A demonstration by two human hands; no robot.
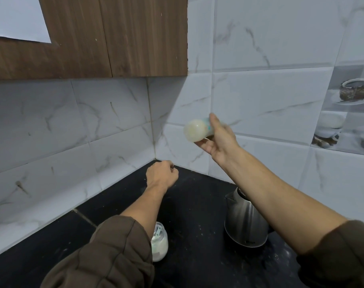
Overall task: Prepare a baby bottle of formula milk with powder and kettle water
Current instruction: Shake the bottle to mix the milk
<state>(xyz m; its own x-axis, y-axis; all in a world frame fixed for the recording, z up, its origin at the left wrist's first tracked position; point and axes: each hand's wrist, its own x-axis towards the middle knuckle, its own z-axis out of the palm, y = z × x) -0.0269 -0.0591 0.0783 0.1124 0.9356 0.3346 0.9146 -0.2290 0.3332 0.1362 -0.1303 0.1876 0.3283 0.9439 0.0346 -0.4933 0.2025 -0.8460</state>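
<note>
Left sleeve: dark brown quilted sleeve (pixel 106 252) lowest in view, with a bare forearm stretching forward from it.
Left hand: left hand (pixel 161 175) hovers over the back corner, knuckles up; its fingers (pixel 170 165) are curled into a loose fist with nothing seen in them.
Powder jar: round clear glass jar of white powder (pixel 161 246) stands on the black stone table (pixel 197 215), partly hidden under the left forearm.
Bottle: clear plastic baby bottle of milky liquid (pixel 197 129), blurred, lies tilted in the air, base toward the camera.
Right hand: right hand (pixel 220 140) is raised before the white marbled wall tiles (pixel 270 100), thumb over and fingers under the bottle, gripping it.
Kettle: stainless steel kettle (pixel 243 223) stands below the right forearm.
</note>
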